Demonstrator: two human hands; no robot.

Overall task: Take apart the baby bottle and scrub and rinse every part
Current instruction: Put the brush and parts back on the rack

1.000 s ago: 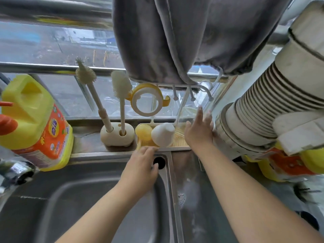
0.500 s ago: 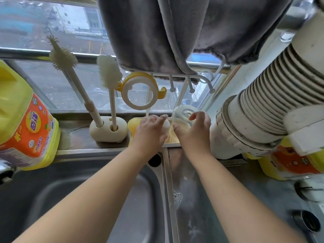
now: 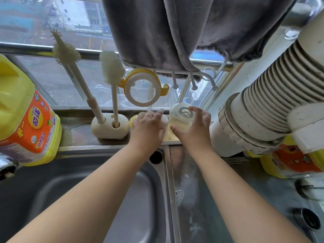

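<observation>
On the sill behind the sink, my left hand [image 3: 149, 127] covers and grips a white bottle cap [image 3: 164, 121]; a yellow part [image 3: 132, 120] peeks out beside it. My right hand [image 3: 194, 128] curls round a clear upturned baby bottle [image 3: 181, 114], thumb on its near side, fingers on the right. A yellow-and-white handle ring [image 3: 142, 87] hangs on a white drying rack [image 3: 201, 76] just above. Two cream bottle brushes [image 3: 112, 71] stand in a holder [image 3: 109, 127] to the left.
A steel sink [image 3: 78, 190] lies below, its overflow hole [image 3: 155, 157] near my left wrist. A yellow detergent jug [image 3: 26, 120] stands at left, another [image 3: 289, 160] at right under a ribbed white duct [image 3: 263, 102]. A grey cloth [image 3: 175, 28] hangs overhead.
My left hand rose from the sink edge onto the white cap. My right hand drew back from the rack and closed round the clear bottle. The view has moved closer.
</observation>
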